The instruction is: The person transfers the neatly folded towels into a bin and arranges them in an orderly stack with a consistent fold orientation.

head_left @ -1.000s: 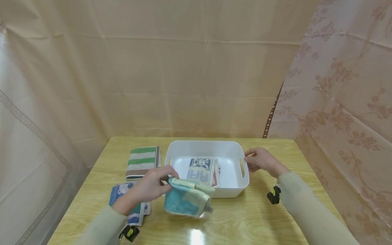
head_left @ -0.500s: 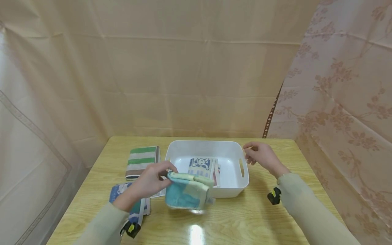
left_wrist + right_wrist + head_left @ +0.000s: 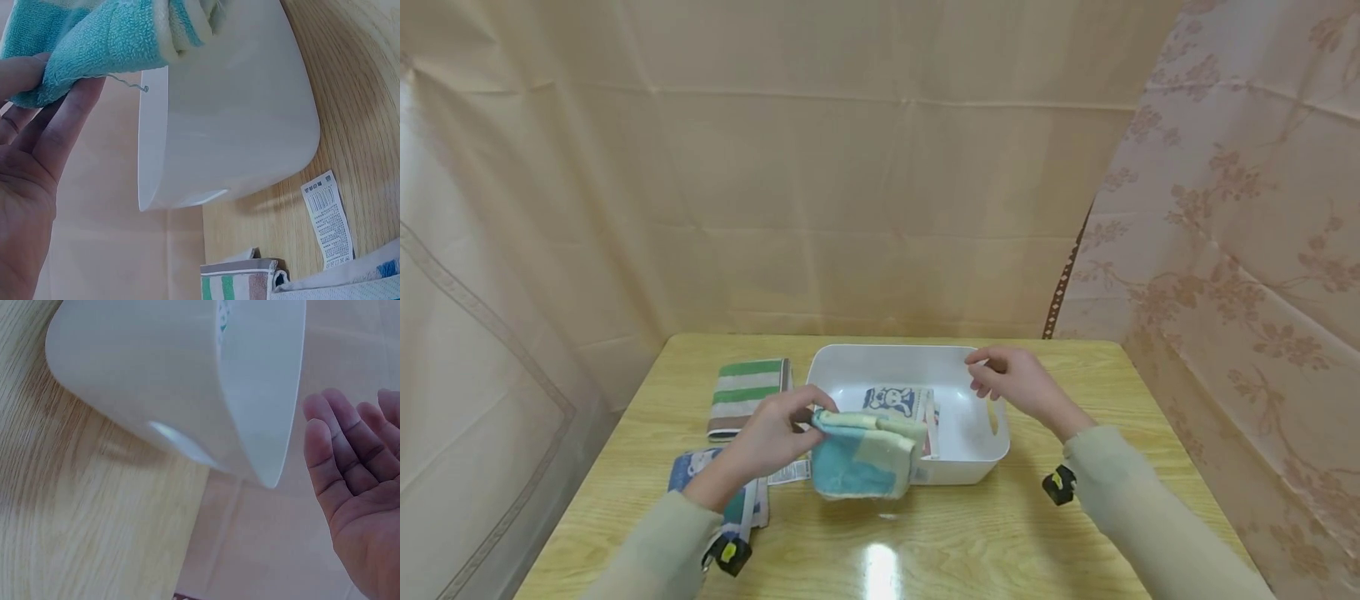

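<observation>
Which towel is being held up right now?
The teal and yellow towel, pinched in the left hand. The green-striped towel and blue towel lie on the table; the cartoon towel is in the bin.

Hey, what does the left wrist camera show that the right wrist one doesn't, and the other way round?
Only the left wrist view shows the left hand pinching a turquoise towel, a printed label, part of a striped towel and the edge of a white-and-blue cloth.

Only the right wrist view shows the right hand, holding nothing.

Both show the white bin, the wooden table and a beige curtain.
</observation>
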The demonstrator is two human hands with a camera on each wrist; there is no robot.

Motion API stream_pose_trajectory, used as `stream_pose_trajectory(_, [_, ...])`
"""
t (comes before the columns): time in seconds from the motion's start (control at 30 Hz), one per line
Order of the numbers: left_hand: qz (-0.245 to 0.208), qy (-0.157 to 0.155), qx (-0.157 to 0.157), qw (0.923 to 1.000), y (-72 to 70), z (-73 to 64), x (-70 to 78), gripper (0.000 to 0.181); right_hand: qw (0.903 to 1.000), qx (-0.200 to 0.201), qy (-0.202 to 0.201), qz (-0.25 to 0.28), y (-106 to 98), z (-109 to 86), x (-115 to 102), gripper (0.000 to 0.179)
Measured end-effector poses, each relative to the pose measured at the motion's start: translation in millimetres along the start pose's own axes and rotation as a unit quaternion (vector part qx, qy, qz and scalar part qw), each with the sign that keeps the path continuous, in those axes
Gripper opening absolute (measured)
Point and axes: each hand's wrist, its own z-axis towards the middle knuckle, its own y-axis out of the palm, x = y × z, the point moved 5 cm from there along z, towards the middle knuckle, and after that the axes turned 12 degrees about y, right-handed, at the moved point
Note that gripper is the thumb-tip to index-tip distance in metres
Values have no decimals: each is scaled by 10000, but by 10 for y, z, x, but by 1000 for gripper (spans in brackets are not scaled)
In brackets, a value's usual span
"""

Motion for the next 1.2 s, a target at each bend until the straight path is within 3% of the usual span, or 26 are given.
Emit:
stream_pose_trajectory(0.27, [-76,-82,205,9997,-2,18,-10,29,9984,-253,-470,-166,136,-87,-217,34])
stream_pose_trajectory(0.53, [-122,-489,483,9976,-14,25,-59,29,9955,-489,-758,-289,263,-204,-402,37])
stream_pose_trajectory(0.87, [-176,-724,613,9953,-8,28,-86,26,9898,-895,-1061,-321,411,-278,-513,43])
stream_pose_trajectory(1.2, [-240,-850,707,9936,1,32,-126,26,9841,-1025,-1409,-359,519,-358,-610,44])
